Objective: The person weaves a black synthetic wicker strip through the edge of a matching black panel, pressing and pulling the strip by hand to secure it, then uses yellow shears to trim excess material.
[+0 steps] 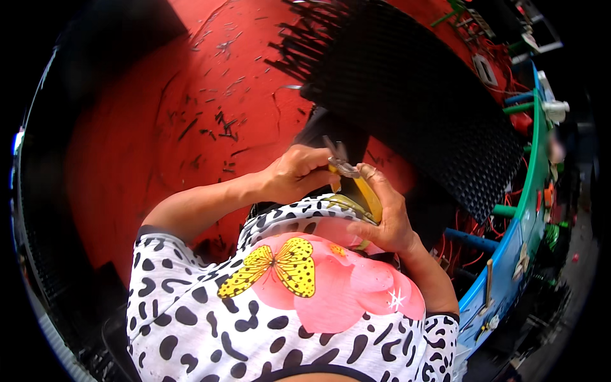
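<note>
A pair of pliers point(368, 198) with yellow handles is held in front of my body, its metal jaws spread and pointing away from me. My right hand point(389, 215) is closed round one yellow handle, thumb on the near side. From the left, my left hand point(294, 174) reaches in with bent fingers. Its thumb and forefinger pinch the pliers beside the metal head, where part of the other yellow handle shows. Whether a small piece is also between those fingers cannot be made out.
A large black ridged mat or stack of strips point(420, 95) lies ahead to the right. Short black offcuts point(226, 124) litter the red floor point(127, 165). On the right, a curved blue and green table edge point(525, 210) stands above red cables and green and blue bars.
</note>
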Available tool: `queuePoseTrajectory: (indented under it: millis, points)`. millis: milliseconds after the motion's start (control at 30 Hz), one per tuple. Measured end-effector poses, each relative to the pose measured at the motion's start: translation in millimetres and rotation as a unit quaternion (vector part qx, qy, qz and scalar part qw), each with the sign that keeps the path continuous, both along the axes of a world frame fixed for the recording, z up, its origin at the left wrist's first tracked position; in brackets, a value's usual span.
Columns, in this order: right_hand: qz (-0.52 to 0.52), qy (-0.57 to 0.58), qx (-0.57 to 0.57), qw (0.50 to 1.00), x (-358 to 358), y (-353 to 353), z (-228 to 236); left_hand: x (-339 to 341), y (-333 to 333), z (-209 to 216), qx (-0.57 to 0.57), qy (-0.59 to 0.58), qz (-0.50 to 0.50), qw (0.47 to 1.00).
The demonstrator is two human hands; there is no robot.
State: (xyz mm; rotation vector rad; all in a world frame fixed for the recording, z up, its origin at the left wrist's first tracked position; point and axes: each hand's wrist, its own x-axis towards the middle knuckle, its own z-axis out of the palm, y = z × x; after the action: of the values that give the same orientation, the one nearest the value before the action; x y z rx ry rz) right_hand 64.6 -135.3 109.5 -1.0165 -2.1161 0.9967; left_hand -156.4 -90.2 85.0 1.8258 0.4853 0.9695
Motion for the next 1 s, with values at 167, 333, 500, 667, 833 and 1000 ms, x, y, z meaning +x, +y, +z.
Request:
queuePoseTrajectory:
  millis: [167, 333, 500, 667, 833, 1000]
  points:
    - [0.102, 0.311, -0.457, 0.827, -17, 29, 1, -10, 17, 23, -0.040, 0.056, 0.028, 0.997]
    - [0.161, 0.246, -0.486, 0.823, -24, 51, -1, -14, 23, 7, -0.253, 0.018, 0.013, 0.967]
    - [0.111, 0.171, -0.488, 0.849, -40, 55, -1, -46, 40, -37, -0.435, -0.106, 0.078, 0.891]
    - [0.063, 0.166, -0.466, 0.867, -49, 49, -10, -53, 86, -84, -0.605, -0.272, 0.058, 0.746]
    - [0.025, 0.119, -0.503, 0.856, -73, 58, -21, -56, 102, -97, -0.590, -0.321, 0.149, 0.725]
    - [-0.048, 0.096, -0.503, 0.857, -97, 59, -11, -61, 95, -71, -0.446, -0.392, 0.189, 0.782]
